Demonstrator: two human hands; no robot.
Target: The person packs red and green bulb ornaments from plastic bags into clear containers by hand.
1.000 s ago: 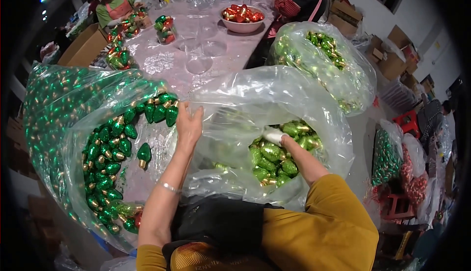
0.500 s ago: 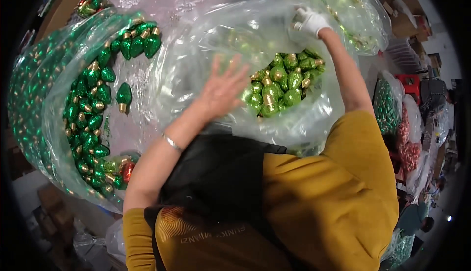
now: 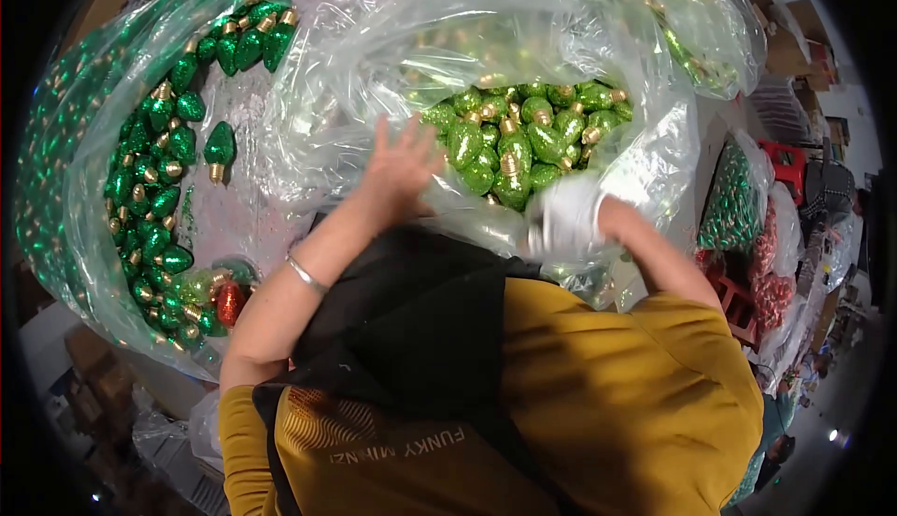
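Observation:
A large clear plastic bag (image 3: 346,77) lies open before me, with light-green glittery bulb ornaments (image 3: 509,147) with gold caps showing in its mouth. My left hand (image 3: 404,172) is bare, with a silver bangle on the wrist. Its fingers are spread over the bag's near-left edge beside the bulbs. At the near edge of the mouth is my right hand (image 3: 565,215) in a white glove, close to the bulbs. Motion smears it, so its fingers cannot be made out.
On the left, another clear bag (image 3: 70,198) spills dark-green glitter bulbs (image 3: 154,189). One green bulb (image 3: 220,147) lies apart on the table, and a red bulb (image 3: 230,303) sits nearer me. More bagged ornaments (image 3: 691,39) are at the far right. A red stool (image 3: 783,165) stands beyond.
My right hand has come from the bag's far right side to its near edge. The left hand has shifted slightly left. The bag's mouth is wider, and more light-green bulbs show.

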